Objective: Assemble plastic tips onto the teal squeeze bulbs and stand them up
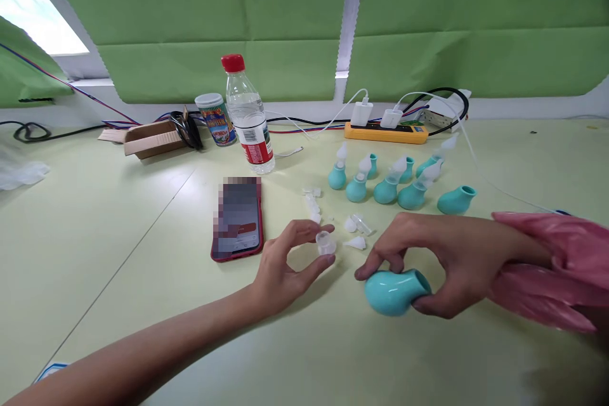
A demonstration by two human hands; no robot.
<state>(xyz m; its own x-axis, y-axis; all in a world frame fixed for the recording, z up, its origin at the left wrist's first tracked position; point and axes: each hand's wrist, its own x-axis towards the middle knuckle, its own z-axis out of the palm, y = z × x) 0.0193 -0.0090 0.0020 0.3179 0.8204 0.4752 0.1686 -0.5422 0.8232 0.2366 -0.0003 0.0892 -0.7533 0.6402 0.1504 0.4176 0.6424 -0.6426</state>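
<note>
Green blinds (pixel 181 13) backed our tabletop (pixel 333 361) | left hand (pixel 275 276) pinched a clear cup (pixel 326 243) between fingertips (pixel 328 259), apparently suiting its smallness | right hand (pixel 469 254) clamped fingers (pixel 363 272) across the nearest teal bulb (pixel 392 294), mouth uncovered

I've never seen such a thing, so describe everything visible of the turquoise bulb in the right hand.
The turquoise bulb is glossy, rounded, rubbery-looking, narrowing to a short neck with an open mouth, nothing fitted. It is tipped sideways over the table, mouth toward the picture's right. The right hand holds it, thumb by the mouth.
</note>
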